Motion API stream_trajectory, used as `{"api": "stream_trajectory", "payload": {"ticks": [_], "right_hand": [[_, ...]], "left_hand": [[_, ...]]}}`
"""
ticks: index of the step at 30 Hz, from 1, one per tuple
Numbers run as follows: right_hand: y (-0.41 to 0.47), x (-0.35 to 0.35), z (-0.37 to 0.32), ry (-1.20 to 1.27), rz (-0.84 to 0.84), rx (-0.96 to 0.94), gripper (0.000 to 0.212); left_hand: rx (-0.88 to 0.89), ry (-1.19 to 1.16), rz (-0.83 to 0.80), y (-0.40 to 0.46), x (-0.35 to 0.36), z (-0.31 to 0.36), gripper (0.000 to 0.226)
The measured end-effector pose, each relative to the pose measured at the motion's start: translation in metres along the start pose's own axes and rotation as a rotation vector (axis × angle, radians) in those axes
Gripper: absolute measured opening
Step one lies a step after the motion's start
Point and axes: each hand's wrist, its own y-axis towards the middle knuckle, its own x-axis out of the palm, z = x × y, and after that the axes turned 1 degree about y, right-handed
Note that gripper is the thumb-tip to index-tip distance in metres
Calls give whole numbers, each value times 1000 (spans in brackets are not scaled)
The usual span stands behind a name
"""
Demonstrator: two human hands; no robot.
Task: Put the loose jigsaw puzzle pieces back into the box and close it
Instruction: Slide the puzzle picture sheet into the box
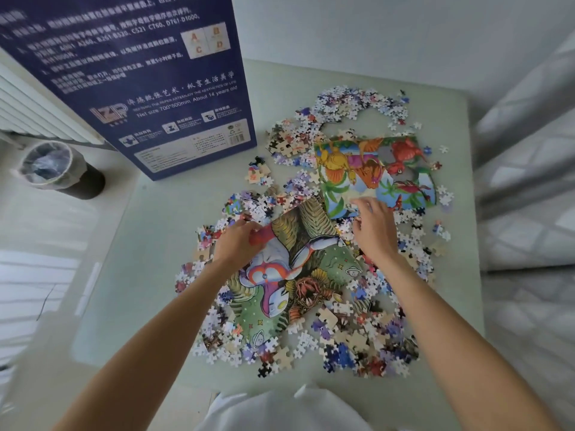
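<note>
On the pale green table, head view: loose puzzle pieces lay scattered from near edge to far right, nothing boxed yet by the look of it. The blue box stood upright at far left, back panel facing the camera; whether it was open could not be told from here. Left hand pinched the left edge of a printed hero picture sheet lying over the pile, fingers closed on it. Right hand hovered at the sheet's far right corner, fingers curled over pieces; whether it gripped anything, cannot tell. A second picture sheet with dinosaurs sat further back, right of centre. Judgement: the step in hand was clearing the sheet off the pieces. Best done by lifting it flat and slowly so pieces resting on it slide back onto the table, not off the edge; then rake the pieces into one heap before scooping. Legible on the box: "Net size 700*500mm", "About 14 years old", letters A B C D, a "ZP"-style logo, Chinese text too blurred to read. Bin on the floor at far left.
</note>
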Motion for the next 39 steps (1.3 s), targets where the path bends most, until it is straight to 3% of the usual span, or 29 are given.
{"api": "stream_trajectory", "payload": {"ticks": [3,5,12,18,21,25,28,30,34,39], "right_hand": [[28,8,12,-112,-243,44,73],[35,13,18,-140,-290,37,75],[37,-10,13,-75,174,-246,30],[35,-87,-35,132,551,-306,22],[22,-99,-64,220,656,-458,20],[-1,-42,-83,322,359,-632,27],[-14,1,-67,408,138,-498,26],[-19,16,-55,465,16,-398,26],[-15,31,-51,556,-220,-253,32],[-4,39,-60,461,-358,-330,37]], "left_hand": [[-36,-160,99,5,-13,-5,26],[-102,-220,152,8,-18,-10,26],[-232,-369,244,15,-27,-20,26],[-242,-543,268,9,-29,-5,31],[-271,-614,229,4,-32,-3,29],[-341,-969,154,-9,-39,-9,42],[-436,-1152,108,-14,-45,-27,64],[-485,-1195,31,-15,-47,-41,66],[-473,-970,21,-7,-40,-57,42],[-406,-814,117,9,-20,-47,50]]}}
